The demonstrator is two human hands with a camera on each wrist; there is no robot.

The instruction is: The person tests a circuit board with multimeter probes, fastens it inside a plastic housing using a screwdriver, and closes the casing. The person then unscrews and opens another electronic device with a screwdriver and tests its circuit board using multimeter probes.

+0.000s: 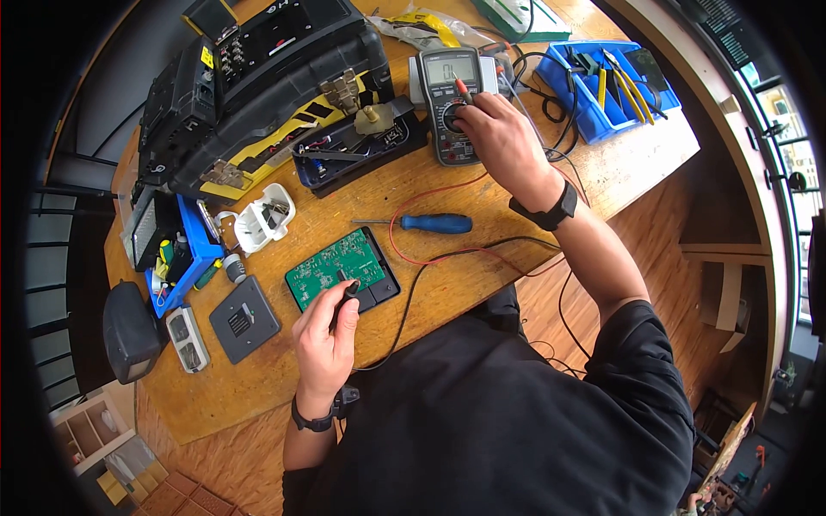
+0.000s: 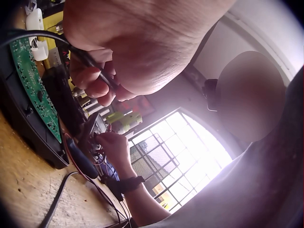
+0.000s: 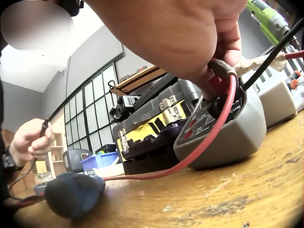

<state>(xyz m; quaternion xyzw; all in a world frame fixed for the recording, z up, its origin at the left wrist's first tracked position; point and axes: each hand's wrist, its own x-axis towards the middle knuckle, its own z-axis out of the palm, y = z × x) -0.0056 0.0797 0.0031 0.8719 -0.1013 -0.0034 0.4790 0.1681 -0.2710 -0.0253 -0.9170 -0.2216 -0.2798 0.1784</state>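
My left hand pinches a black test probe between thumb and fingers, above a green circuit board. The board lies in a black housing on the table. At the grey multimeter, my right hand has its fingertips on the rotary dial. A red test probe sticks out from that same hand, its tip over the lit display. In the right wrist view, a red lead curves down from beside the hand.
A blue-handled screwdriver lies between board and meter. Behind are a black toolbox and an open parts tray. A blue bin holds pliers. To the left lie a dark square cover and a white box.
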